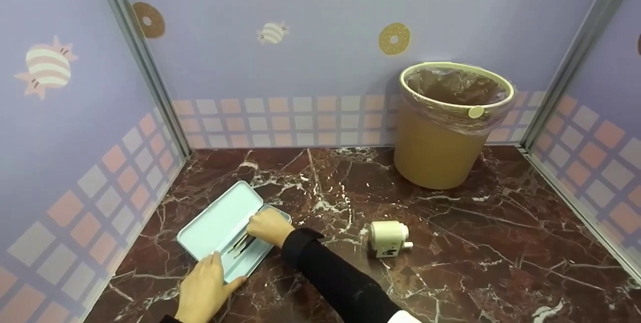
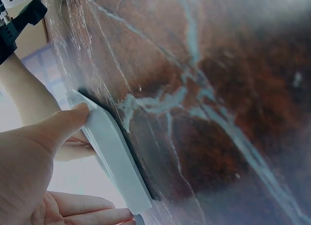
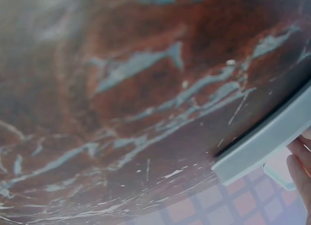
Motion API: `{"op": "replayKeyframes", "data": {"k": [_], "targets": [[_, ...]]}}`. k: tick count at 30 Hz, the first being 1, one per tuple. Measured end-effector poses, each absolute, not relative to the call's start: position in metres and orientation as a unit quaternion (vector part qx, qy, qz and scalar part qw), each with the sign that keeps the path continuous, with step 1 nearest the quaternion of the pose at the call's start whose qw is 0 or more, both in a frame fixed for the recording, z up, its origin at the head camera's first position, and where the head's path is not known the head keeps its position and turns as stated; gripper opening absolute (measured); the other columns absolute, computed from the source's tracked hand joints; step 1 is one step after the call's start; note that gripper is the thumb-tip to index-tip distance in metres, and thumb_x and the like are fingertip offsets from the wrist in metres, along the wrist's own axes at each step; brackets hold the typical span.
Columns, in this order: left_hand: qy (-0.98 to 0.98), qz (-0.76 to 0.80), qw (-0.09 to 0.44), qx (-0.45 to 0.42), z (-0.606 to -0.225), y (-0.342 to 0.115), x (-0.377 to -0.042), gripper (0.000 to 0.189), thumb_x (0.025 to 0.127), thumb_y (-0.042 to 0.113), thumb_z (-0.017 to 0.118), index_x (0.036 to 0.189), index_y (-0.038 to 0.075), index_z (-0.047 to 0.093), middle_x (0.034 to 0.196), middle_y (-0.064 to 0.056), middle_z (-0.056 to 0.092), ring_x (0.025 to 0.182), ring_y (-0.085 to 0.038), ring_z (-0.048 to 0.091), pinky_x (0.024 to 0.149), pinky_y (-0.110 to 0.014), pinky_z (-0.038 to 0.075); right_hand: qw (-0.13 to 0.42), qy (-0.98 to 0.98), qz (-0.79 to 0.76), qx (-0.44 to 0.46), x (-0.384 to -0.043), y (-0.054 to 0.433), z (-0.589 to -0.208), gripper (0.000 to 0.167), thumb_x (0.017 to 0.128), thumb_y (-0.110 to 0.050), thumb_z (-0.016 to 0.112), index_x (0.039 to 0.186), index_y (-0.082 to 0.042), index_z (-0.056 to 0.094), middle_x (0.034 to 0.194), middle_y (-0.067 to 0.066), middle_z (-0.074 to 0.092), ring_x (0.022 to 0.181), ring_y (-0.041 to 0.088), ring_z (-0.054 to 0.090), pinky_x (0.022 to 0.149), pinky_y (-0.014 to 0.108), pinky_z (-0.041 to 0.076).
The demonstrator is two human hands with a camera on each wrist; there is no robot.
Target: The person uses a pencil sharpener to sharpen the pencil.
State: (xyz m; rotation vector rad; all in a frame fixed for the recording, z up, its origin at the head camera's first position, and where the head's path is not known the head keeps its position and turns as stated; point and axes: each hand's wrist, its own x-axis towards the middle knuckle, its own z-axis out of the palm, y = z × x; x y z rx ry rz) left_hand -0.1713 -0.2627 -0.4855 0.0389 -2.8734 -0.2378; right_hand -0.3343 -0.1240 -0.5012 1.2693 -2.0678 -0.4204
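Note:
A light-blue pencil case (image 1: 220,220) lies on the table with its lid folded back to the left. My left hand (image 1: 200,288) holds its near end; in the left wrist view the thumb (image 2: 73,115) presses the case's side (image 2: 114,154), with fingers below. Several dark, slender pencils (image 1: 241,245) lie in the tray half. Over their far ends, my right hand (image 1: 270,227) is curled and grips them, its fingertips hidden from the head view. In the right wrist view, fingers (image 3: 300,174) reach over the case wall (image 3: 262,147).
A cream pencil sharpener (image 1: 385,239) with a crank stands right of the right forearm. Farther back, a tan bin (image 1: 435,147) with a clear liner stands near the back wall. Patterned panels (image 1: 300,62) enclose the dark red marbled table (image 1: 481,253) at the back and sides.

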Motion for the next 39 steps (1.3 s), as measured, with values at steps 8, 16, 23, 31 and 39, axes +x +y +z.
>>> {"op": "replayKeyframes", "data": {"k": [8, 16, 23, 31, 39], "targets": [[-0.989, -0.084, 0.118, 0.020, -0.485, -0.265, -0.166, 0.089, 0.076, 0.046, 0.086, 0.126, -0.020, 0.055, 0.120, -0.038, 0.066, 0.108, -0.049, 0.068, 0.084, -0.058, 0.059, 0.319, -0.797, -0.167, 0.485, -0.331, -0.132, -0.502, 0.023, 0.091, -0.023, 0.063, 0.074, -0.034, 0.074, 0.076, -0.018, 0.074, 0.060, 0.000, 0.065, 0.052, 0.020, 0.052], [-0.986, -0.080, 0.147, 0.015, -0.486, -0.263, -0.165, 0.086, 0.073, 0.044, 0.089, 0.121, -0.020, 0.058, 0.112, -0.035, 0.069, 0.101, -0.047, 0.070, 0.079, -0.055, 0.060, 0.297, -0.808, -0.173, 0.479, -0.331, -0.135, -0.500, 0.023, 0.092, -0.023, 0.064, 0.073, -0.033, 0.074, 0.077, -0.016, 0.075, 0.061, 0.000, 0.066, 0.053, 0.020, 0.054], [-0.985, -0.082, 0.150, 0.015, -0.487, -0.263, -0.165, 0.086, 0.073, 0.043, 0.089, 0.121, -0.020, 0.058, 0.111, -0.034, 0.069, 0.098, -0.046, 0.070, 0.078, -0.054, 0.061, 0.294, -0.806, -0.180, 0.481, -0.330, -0.136, -0.498, 0.023, 0.092, -0.023, 0.063, 0.075, -0.034, 0.074, 0.077, -0.017, 0.075, 0.062, -0.001, 0.067, 0.053, 0.020, 0.053], [-0.985, -0.086, 0.151, 0.014, -0.487, -0.262, -0.168, 0.079, 0.072, 0.043, 0.090, 0.114, -0.016, 0.059, 0.101, -0.027, 0.069, 0.089, -0.042, 0.070, 0.071, -0.053, 0.060, 0.289, -0.797, -0.190, 0.495, -0.334, -0.128, -0.495, 0.021, 0.092, -0.023, 0.064, 0.077, -0.033, 0.076, 0.079, -0.016, 0.076, 0.063, 0.000, 0.067, 0.054, 0.020, 0.054], [-0.985, -0.083, 0.154, 0.008, -0.487, -0.261, -0.170, 0.077, 0.072, 0.044, 0.090, 0.111, -0.015, 0.060, 0.095, -0.024, 0.068, 0.086, -0.040, 0.070, 0.070, -0.050, 0.060, 0.284, -0.800, -0.171, 0.501, -0.339, -0.120, -0.490, 0.022, 0.092, -0.020, 0.064, 0.077, -0.030, 0.076, 0.081, -0.014, 0.076, 0.065, 0.004, 0.069, 0.058, 0.022, 0.057]]}}
